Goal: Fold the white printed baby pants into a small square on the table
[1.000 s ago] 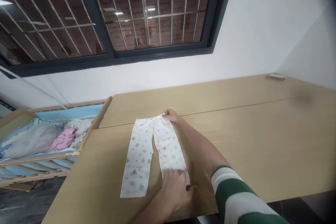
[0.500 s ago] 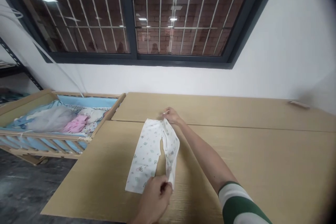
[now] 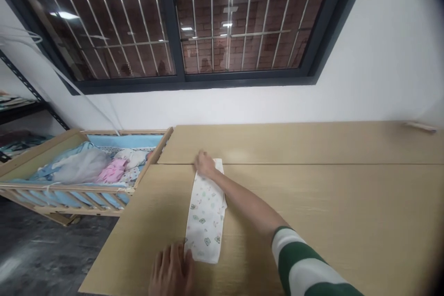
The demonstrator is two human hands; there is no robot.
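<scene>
A pair of small white baby pants [image 3: 205,219] with a tiny green and grey print lies folded lengthwise into a narrow strip on the cardboard-coloured tabletop [image 3: 294,203]. My right hand [image 3: 204,164] is at the far waist end, fingers curled at its left corner; they are slightly blurred, and the hand covers part of the waistband. At the near left corner is my left hand [image 3: 170,268], fingers extended on the board and the thumb beside the leg hems.
A wooden crib [image 3: 93,189] with blue lining stands left of the table, holding a pink cloth [image 3: 113,171] and other fabrics. Behind runs a white wall with a barred window [image 3: 180,81]. A small pale object [image 3: 420,126] lies at the far right.
The right leg of the pants has been folded over onto the left one. My right hand moved left with the waist corner; my left hand let go of the hem and moved left.
</scene>
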